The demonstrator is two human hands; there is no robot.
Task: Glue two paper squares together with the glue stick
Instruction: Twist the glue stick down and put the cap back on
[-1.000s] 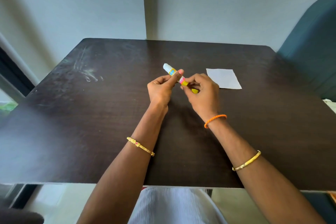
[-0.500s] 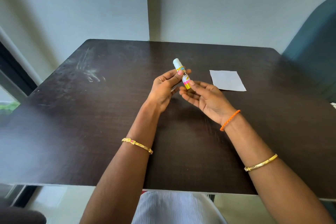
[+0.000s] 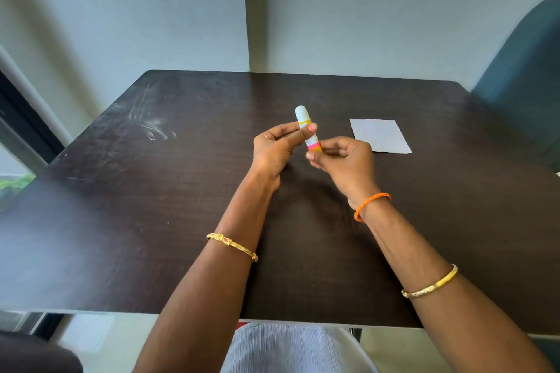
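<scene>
Glue stick (image 3: 307,130) is held upright above the middle of the dark bench (image 3: 151,206), its white cap end pointing up and its pink-banded base pointing down toward the person. Left hand (image 3: 272,151) has its grip clamped on the upper barrel, thumb pressed across the yellow label. Right hand (image 3: 342,160) has its grip pinched together on the bottom of the glue stick, at the pink band, in the posture of someone twisting the base or steadying it; which of the two cannot be told. The cap appears to be still on, though the white tip is too small to judge firmly. Paper (image 3: 380,135) lies flat on the bench at roughly 2 o'clock from the hands, near but apart from them, untouched. Only one white sheet outline is distinguishable; whether a second square lies beneath it cannot be told. No glue is visible on the paper. Assessment: the task is at its opening stage. Preparing the glue stick is in hand; applying glue, laying one square on the other and pressing them together all remain outstanding.
</scene>
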